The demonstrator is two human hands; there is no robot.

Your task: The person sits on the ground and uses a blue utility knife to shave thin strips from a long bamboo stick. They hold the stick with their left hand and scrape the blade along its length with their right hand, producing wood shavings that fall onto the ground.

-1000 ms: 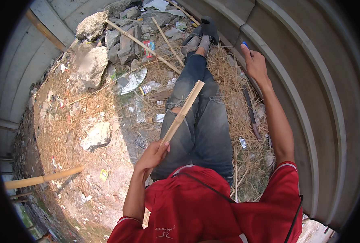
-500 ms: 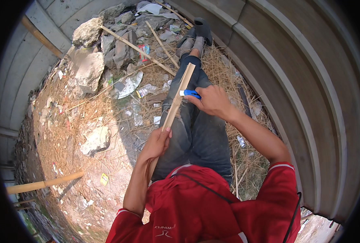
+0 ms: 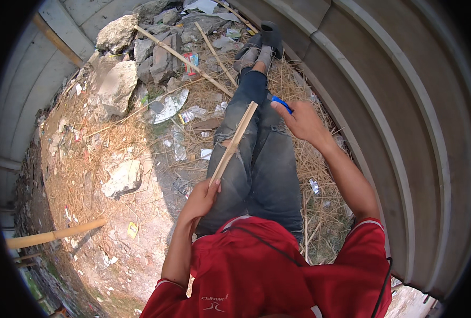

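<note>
A split bamboo strip [image 3: 234, 142] lies slantwise above my outstretched legs, its far end near my knees. My left hand [image 3: 202, 197] is wrapped round its near part, and the rest runs back under my forearm. In my right hand [image 3: 305, 121] is a blue utility knife [image 3: 282, 103], held to the right of the strip's far end and apart from it. The knife's tip is hard to make out against the dark trousers [image 3: 272, 175].
Corrugated metal sheeting [image 3: 384, 106] curves along my right. Ahead on the left are broken rocks [image 3: 116, 87] and long bamboo sticks [image 3: 185, 61]. A bamboo pole [image 3: 58, 235] juts in from the left. Dry straw and litter cover the ground, with a pale stone [image 3: 123, 178] among them.
My right hand has drawn the knife off the strip, moving right and farther from my body. The strip's far end has dropped nearer, with my left hand still gripping it.
</note>
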